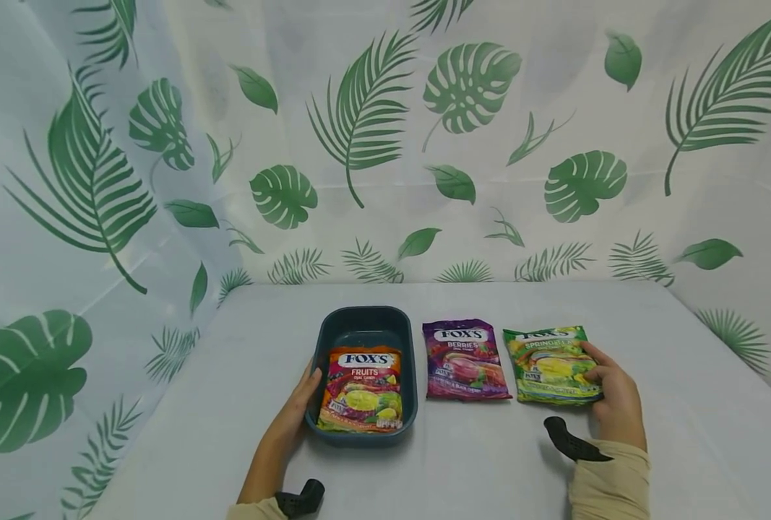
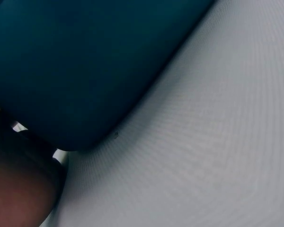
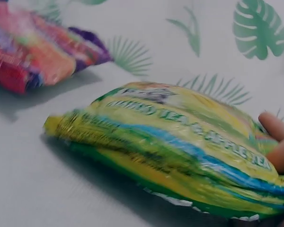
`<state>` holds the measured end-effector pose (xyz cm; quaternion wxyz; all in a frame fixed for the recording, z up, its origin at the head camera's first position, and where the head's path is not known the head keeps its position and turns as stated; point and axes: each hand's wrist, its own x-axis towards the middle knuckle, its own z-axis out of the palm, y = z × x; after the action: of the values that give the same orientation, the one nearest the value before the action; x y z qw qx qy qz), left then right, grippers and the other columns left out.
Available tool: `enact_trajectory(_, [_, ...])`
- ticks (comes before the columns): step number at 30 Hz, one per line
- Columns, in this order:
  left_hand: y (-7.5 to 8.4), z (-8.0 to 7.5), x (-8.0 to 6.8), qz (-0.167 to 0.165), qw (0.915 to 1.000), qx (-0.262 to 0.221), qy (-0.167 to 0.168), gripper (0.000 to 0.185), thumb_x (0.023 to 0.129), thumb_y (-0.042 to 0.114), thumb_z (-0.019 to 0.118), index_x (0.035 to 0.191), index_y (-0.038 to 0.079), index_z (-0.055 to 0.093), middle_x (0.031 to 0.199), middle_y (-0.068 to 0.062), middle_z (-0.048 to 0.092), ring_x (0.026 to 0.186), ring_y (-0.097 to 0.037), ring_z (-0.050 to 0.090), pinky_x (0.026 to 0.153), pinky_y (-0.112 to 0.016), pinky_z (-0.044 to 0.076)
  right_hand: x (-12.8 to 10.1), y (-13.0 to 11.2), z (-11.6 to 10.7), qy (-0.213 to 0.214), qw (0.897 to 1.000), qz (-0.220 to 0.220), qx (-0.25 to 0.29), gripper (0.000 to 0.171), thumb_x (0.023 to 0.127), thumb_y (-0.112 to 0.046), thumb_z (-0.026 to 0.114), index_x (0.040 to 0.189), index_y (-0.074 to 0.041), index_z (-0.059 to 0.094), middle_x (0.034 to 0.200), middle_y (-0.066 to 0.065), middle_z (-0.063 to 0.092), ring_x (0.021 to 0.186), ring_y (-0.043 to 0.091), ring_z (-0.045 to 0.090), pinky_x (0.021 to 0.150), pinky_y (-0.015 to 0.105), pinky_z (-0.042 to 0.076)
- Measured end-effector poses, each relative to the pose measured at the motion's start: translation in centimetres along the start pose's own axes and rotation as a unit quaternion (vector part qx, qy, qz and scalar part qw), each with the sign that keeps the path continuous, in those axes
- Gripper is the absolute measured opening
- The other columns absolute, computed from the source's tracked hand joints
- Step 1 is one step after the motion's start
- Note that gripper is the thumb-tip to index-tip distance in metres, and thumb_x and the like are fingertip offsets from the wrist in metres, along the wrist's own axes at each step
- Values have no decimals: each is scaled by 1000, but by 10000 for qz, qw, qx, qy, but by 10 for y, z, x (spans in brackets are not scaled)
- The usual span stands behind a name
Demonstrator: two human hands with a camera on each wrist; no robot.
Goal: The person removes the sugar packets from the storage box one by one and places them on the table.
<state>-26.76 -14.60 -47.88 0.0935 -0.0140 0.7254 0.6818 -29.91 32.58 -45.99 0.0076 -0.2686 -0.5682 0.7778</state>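
**Green candy bag at the right end of the row, right hand on it**

Green candy bag (image 1: 550, 363) lies flat on the table (image 1: 489, 462), just beside the purple candy bag (image 1: 464, 359), which lies between it and the tray (image 1: 365, 325). Right hand (image 1: 613, 393) holds its right edge, fingers curled over the top; thumb hidden, so a true pinch is likely but not certain. Left hand (image 1: 297, 404) lies with straight fingers against the tray's left wall, steadying it.

Doing it well, as I judge: get the thumb under the seam before lifting, since the bag is puffed and slippery and sags in the wrist view (image 3: 180, 146). Lift clear of the purple bag. Keep the tray braced.

Count: three candy bags, one red (image 1: 362, 390) already in the tray, two on the table. One tray. Two hands.
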Motion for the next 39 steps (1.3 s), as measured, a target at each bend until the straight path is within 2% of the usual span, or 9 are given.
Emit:
enact_trajectory(5, [-1, 0, 0, 23, 10000, -29, 6, 67, 94, 51, 32, 148, 22, 5, 155, -8, -2, 140, -34, -10, 103, -66, -8, 9, 1, 8, 809, 9862, -455, -1370, 71, 76, 11, 39, 135, -29, 41, 153, -6, 12, 140, 15, 8, 109, 31, 19])
enact_trajectory(14, [-3, 0, 0, 31, 10000, -76, 3, 67, 94, 51, 33, 148, 23, 5, 155, -9, -2, 140, -35, -9, 103, -65, -8, 3, 1, 15, 987, 9672, -698, -2235, 75, 69, 11, 35, 136, -21, 42, 152, 2, 17, 139, 23, 14, 83, 29, 24])
enact_trajectory(18, [-4, 1, -1, -29, 10000, -53, -9, 67, 94, 51, 32, 148, 23, 5, 155, -9, -2, 140, -35, -9, 104, -65, -7, -2, 2, 18, 1096, 9493, -868, -2815, 68, 73, 6, 30, 137, -15, 41, 151, 11, 19, 139, 33, 15, 88, 36, 27])
enact_trajectory(21, [-3, 0, 0, 9, 10000, -33, -4, 67, 94, 51, 32, 148, 22, 5, 155, -9, -1, 140, -36, -8, 104, -64, -6, -1, 5, 21, 1259, 9332, -1016, -3208, 61, 79, 0, 28, 136, -12, 42, 148, 18, 23, 136, 41, 17, 102, 47, 28])
enact_trajectory(22, [-2, 0, 0, 28, 10000, -36, 2, 67, 94, 51, 32, 148, 22, 5, 155, -9, -1, 140, -35, -8, 104, -64, -6, -1, 5, 22, 1299, 9285, -1063, -3313, 59, 80, -1, 28, 136, -11, 43, 147, 20, 25, 135, 42, 19, 96, 46, 30])
enact_trajectory(25, [-1, 0, 2, 97, 9999, -51, -4, 66, 94, 50, 32, 148, 22, 6, 155, -10, 0, 140, -36, -6, 104, -65, -5, -2, 5, 25, 1373, 9158, -1183, -3585, 55, 82, -3, 28, 135, -8, 43, 145, 24, 27, 133, 45, 20, 105, 54, 24])
enact_trajectory(29, [-2, 0, 2, 182, 9998, -83, -28, 65, 95, 49, 32, 148, 22, 6, 155, -11, 0, 140, -37, -5, 104, -66, -4, -5, 4, 28, 1365, 8982, -1319, -3964, 54, 82, -2, 29, 134, -5, 44, 142, 28, 29, 130, 48, 22, 102, 53, 27])
enact_trajectory(34, [-2, -2, 2, 151, 9999, -74, -18, 65, 95, 48, 31, 148, 22, 5, 155, -10, 0, 140, -36, -6, 104, -65, -6, -8, 3, 30, 1348, 8778, -1366, -4389, 53, 82, -2, 34, 133, -4, 44, 138, 32, 32, 123, 51, 29, 89, 51, 34])
enact_trajectory(39, [-1, -2, 2, 124, 9999, -10, 23, 66, 95, 50, 32, 148, 22, 6, 155, -10, 0, 140, -36, -6, 104, -66, -5, -10, 1, 32, 1343, 8661, -1203, -4662, 52, 82, -4, 36, 134, -5, 43, 137, 33, 33, 117, 50, 36, 77, 46, 36])
